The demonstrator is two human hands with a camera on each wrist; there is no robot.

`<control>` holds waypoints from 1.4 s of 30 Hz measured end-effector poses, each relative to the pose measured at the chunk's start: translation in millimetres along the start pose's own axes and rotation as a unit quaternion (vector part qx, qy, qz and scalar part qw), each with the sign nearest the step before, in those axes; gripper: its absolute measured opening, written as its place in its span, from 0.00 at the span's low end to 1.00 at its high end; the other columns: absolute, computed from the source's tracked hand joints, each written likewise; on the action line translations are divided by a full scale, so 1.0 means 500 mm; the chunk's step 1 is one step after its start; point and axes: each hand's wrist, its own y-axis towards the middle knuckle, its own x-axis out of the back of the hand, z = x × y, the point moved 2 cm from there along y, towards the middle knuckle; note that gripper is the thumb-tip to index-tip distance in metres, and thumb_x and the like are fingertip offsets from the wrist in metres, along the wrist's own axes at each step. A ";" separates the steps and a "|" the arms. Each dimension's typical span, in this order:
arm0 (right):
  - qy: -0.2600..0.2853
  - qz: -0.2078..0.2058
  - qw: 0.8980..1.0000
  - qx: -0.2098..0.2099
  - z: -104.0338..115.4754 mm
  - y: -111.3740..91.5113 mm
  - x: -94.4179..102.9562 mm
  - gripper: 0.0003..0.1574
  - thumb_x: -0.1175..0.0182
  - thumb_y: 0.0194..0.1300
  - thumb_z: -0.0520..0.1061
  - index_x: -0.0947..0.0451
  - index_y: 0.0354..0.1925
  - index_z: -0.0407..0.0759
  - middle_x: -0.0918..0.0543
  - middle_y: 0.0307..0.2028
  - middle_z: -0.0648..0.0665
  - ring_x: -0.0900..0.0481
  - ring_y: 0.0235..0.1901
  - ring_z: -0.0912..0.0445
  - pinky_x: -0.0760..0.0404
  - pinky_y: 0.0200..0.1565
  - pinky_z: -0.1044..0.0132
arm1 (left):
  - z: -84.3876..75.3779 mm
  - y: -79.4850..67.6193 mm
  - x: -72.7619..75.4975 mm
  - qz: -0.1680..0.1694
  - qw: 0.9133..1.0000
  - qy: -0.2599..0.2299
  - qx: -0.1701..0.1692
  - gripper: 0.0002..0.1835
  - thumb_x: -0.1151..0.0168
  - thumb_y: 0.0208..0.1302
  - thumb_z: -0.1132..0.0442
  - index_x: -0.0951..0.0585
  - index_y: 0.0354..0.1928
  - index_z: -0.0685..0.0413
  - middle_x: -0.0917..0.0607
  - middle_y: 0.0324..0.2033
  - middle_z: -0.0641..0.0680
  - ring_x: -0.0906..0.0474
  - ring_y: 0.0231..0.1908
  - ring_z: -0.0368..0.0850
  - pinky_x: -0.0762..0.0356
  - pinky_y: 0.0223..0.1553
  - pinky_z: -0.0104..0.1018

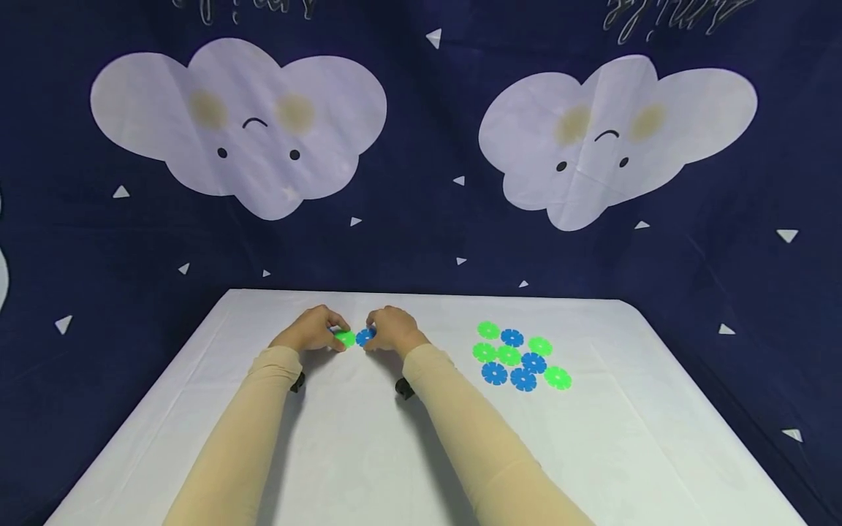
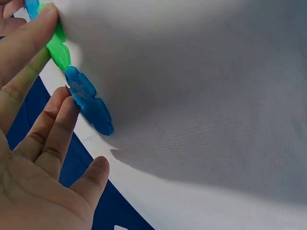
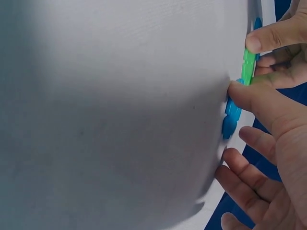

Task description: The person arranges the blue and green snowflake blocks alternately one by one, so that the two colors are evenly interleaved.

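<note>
At the far side of the table, my left hand [image 1: 312,329] pinches a green notched plastic disc [image 1: 345,338] between thumb and fingers. A blue notched disc [image 2: 88,100] adjoins its left side, beside the left hand's other fingers; the left hand mostly hides it in the head view. From the other side, my right hand [image 1: 393,329] pinches a second blue disc [image 1: 365,337] at the green disc's right edge. Together the three form a row, blue, green, blue. Whether the right-hand blue disc is slotted into the green one I cannot tell.
Several loose green discs [image 1: 509,356] and blue discs [image 1: 523,379] lie flat in a cluster on the white table [image 1: 368,453], right of the right arm. A dark blue cloth [image 1: 421,241] with printed clouds hangs behind the table's far edge.
</note>
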 end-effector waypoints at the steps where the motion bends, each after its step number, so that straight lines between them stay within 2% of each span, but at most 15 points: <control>1: 0.000 0.002 1.000 0.002 -0.003 -0.001 -0.001 0.37 0.23 0.65 0.61 0.18 0.68 0.54 0.15 0.63 0.47 0.18 0.64 0.51 0.18 0.68 0.55 | -0.001 0.001 -0.001 0.002 1.000 0.002 -0.002 0.22 0.16 0.54 0.64 0.09 0.53 0.58 0.10 0.54 0.62 0.18 0.56 0.60 0.21 0.63 0.58; 6: 0.025 0.019 0.999 0.019 -0.019 -0.007 0.008 0.41 0.22 0.64 0.61 0.21 0.71 0.53 0.16 0.67 0.47 0.19 0.67 0.50 0.19 0.69 0.52 | -0.005 0.002 -0.005 0.007 1.000 0.021 -0.015 0.22 0.17 0.55 0.64 0.09 0.53 0.58 0.11 0.55 0.64 0.18 0.59 0.62 0.22 0.65 0.61; 11: 0.075 0.051 0.995 0.036 -0.047 -0.015 0.027 0.36 0.25 0.67 0.58 0.20 0.69 0.51 0.13 0.61 0.45 0.16 0.62 0.50 0.18 0.67 0.50 | -0.008 -0.002 -0.004 0.009 0.999 0.038 -0.016 0.22 0.17 0.56 0.64 0.10 0.54 0.59 0.10 0.54 0.63 0.18 0.58 0.62 0.22 0.66 0.61; 14: 0.085 0.058 0.994 0.039 -0.072 -0.023 0.041 0.33 0.26 0.69 0.57 0.19 0.68 0.51 0.12 0.58 0.44 0.15 0.58 0.50 0.17 0.65 0.51 | -0.007 -0.003 -0.004 0.009 0.999 0.038 -0.011 0.22 0.18 0.57 0.64 0.10 0.54 0.58 0.10 0.54 0.62 0.18 0.60 0.62 0.23 0.67 0.61; 19: 0.101 0.055 0.992 0.046 -0.121 -0.041 0.069 0.30 0.28 0.71 0.54 0.18 0.67 0.49 0.13 0.62 0.40 0.16 0.62 0.48 0.18 0.66 0.52 | -0.004 -0.001 -0.005 0.004 0.999 0.041 -0.011 0.22 0.18 0.56 0.64 0.10 0.54 0.58 0.10 0.56 0.63 0.19 0.61 0.63 0.23 0.68 0.61; 27: 0.138 0.063 0.988 0.009 -0.218 -0.062 0.097 0.32 0.30 0.73 0.55 0.20 0.70 0.48 0.18 0.67 0.37 0.19 0.65 0.45 0.17 0.64 0.48 | -0.003 0.005 -0.009 0.006 0.999 0.042 -0.016 0.23 0.18 0.56 0.64 0.10 0.55 0.58 0.12 0.57 0.65 0.19 0.61 0.64 0.23 0.67 0.62; 36: 0.111 0.044 0.993 -0.003 -0.322 -0.096 0.139 0.33 0.30 0.72 0.53 0.21 0.70 0.42 0.17 0.65 0.33 0.20 0.67 0.39 0.20 0.69 0.45 | -0.008 0.011 -0.010 0.019 0.998 0.055 -0.022 0.27 0.20 0.58 0.61 0.13 0.60 0.57 0.14 0.56 0.68 0.19 0.60 0.64 0.21 0.65 0.62; 42: 0.114 0.050 0.992 -0.028 -0.382 -0.129 0.137 0.34 0.30 0.73 0.52 0.22 0.71 0.41 0.18 0.67 0.32 0.22 0.68 0.37 0.21 0.70 0.40 | -0.025 0.020 -0.019 0.017 0.999 0.033 -0.030 0.29 0.19 0.61 0.56 0.14 0.62 0.59 0.12 0.57 0.66 0.18 0.60 0.63 0.21 0.67 0.62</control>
